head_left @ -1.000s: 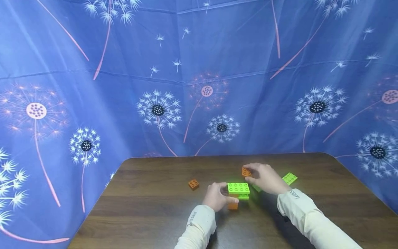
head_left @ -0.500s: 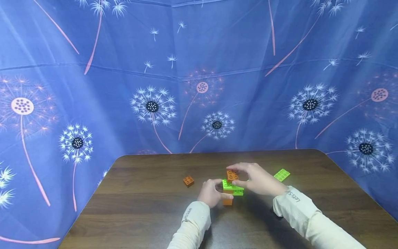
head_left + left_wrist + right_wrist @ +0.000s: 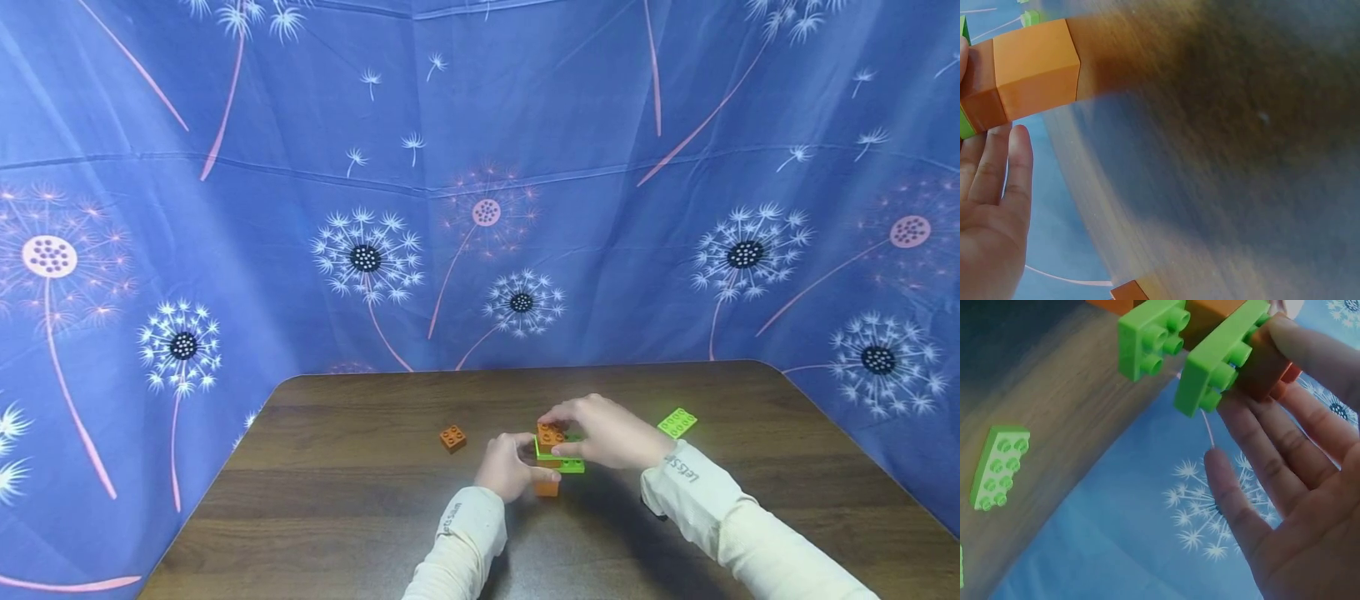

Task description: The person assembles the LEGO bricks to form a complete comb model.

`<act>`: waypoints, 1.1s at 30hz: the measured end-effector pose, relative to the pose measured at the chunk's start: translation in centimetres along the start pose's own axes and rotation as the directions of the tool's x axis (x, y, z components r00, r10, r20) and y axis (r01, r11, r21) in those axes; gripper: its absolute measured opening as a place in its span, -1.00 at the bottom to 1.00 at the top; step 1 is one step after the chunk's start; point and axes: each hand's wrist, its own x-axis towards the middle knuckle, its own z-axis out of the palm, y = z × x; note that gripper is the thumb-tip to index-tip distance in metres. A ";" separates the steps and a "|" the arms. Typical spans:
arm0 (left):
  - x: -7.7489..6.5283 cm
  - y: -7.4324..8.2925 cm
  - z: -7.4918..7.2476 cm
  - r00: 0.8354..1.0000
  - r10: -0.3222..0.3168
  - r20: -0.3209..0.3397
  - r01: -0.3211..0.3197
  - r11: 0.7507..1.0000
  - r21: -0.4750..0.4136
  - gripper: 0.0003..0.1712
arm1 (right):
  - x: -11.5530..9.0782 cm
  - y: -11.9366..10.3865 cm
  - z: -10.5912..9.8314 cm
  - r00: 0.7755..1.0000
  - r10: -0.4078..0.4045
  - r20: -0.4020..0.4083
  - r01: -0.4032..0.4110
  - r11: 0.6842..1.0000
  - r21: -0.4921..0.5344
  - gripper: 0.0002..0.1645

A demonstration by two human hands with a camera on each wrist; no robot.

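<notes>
A stack of orange and green toy building bricks stands on the wooden table (image 3: 360,517). My left hand (image 3: 506,471) grips its side, thumb across the front. The orange bottom brick (image 3: 547,488) shows below that thumb, and a lower green brick (image 3: 573,467) juts out to the right. My right hand (image 3: 615,433) pinches an orange brick (image 3: 551,434) at the top of the stack, against the upper green brick (image 3: 1196,378). Whether it is fully pressed down cannot be told. In the left wrist view two orange bricks (image 3: 1038,69) sit against each other beside my left fingers.
A loose orange brick (image 3: 453,438) lies left of the stack. To the right lies a loose green brick (image 3: 678,422), its studs facing up. Part of another green piece (image 3: 961,565) shows at the right wrist view's edge. A blue dandelion-print cloth (image 3: 420,208) hangs behind the table.
My right hand has brought the orange brick leftward and down onto the top of the stack. My left hand has kept its grip on the stack. The head view has shifted slightly.
</notes>
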 end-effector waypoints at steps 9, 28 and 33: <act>-0.1 0.1 -0.2 1.000 -0.017 0.011 0.017 1.000 -0.011 -0.46 | 0.8 -1.2 0.0 0.996 0.080 0.034 -0.078 0.995 -0.062 -0.59; 0.1 -0.3 0.4 1.000 0.003 -0.003 -0.003 1.000 -0.022 -0.44 | -0.4 0.5 1.9 0.977 0.211 -0.033 -0.203 0.966 0.159 -0.47; -0.1 -0.3 0.3 1.000 0.013 -0.007 -0.014 0.999 -0.042 -0.48 | -0.8 0.6 2.8 0.971 0.232 -0.066 -0.209 0.947 0.244 -0.46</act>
